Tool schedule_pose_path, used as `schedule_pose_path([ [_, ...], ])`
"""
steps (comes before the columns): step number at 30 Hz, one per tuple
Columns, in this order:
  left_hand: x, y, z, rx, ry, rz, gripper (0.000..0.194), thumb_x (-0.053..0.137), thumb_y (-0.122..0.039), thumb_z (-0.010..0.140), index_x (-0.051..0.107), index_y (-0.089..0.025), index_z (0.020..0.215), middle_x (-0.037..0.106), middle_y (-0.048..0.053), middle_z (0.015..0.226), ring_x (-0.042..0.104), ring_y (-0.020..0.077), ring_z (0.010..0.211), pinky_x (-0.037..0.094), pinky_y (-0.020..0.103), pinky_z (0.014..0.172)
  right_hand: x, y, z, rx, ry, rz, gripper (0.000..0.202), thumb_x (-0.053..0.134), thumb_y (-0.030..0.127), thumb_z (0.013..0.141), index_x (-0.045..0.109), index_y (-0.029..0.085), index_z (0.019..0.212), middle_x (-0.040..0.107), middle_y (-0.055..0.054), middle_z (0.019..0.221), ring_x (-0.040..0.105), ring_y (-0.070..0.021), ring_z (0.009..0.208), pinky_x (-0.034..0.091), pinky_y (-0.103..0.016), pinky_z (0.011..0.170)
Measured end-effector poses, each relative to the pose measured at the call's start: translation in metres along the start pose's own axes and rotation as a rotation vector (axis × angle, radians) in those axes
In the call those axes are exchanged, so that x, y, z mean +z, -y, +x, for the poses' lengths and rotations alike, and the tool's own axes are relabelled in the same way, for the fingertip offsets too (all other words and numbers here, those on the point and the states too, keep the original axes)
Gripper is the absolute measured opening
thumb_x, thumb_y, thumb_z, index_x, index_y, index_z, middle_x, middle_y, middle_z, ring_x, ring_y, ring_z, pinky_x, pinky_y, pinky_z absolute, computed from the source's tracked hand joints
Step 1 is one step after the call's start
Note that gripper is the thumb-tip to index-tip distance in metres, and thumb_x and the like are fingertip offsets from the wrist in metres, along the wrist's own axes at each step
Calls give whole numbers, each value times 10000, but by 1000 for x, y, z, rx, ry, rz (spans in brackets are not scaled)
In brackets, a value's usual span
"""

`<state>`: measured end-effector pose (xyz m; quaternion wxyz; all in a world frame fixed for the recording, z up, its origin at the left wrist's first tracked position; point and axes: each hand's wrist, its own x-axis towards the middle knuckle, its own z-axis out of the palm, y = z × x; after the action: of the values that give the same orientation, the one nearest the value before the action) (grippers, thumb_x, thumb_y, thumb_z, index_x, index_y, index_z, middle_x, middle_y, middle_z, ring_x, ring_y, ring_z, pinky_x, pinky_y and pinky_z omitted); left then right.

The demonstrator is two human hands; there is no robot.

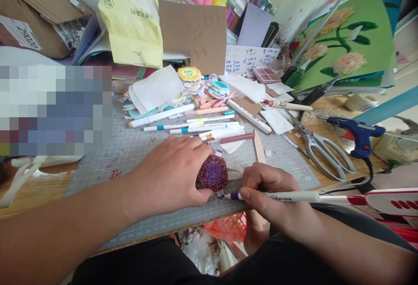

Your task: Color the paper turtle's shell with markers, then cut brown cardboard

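Observation:
My left hand (183,171) is closed around a small layered, rounded block (213,173), brownish-red at the rim with a purple centre. A purple marker pen (290,196) is gripped in my right hand (272,189), its tip pointing left. That tip is at a small white scrap with purple marks (220,196) just below the block; whether it touches cannot be made out. Beneath both hands lies a grey cutting mat (107,154) with grid lines. Behind the block, a pale strip (235,169) curves on the mat.
Several markers (196,124) and paper scraps (156,89) cover the mat's far side. Scissors (321,150) and a blue glue gun (355,134) lie at the right. A yellow bag (133,32) and cardboard sheet (192,28) stand behind. An orange basket (227,227) sits below the table edge.

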<state>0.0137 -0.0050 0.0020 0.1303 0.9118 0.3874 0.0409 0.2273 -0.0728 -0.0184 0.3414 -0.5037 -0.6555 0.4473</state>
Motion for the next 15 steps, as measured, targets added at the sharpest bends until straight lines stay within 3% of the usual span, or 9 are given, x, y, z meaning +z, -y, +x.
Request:
schedule_pose_path([
  [15, 0, 0, 0, -1, 4, -10, 387, 676, -480, 658, 613, -229, 946, 626, 68, 932, 591, 319, 919, 437, 458, 815, -1, 0, 1, 33, -13, 23, 222, 574, 265, 793, 449, 221, 615, 484, 21, 575, 425, -140, 532, 334, -275, 497],
])
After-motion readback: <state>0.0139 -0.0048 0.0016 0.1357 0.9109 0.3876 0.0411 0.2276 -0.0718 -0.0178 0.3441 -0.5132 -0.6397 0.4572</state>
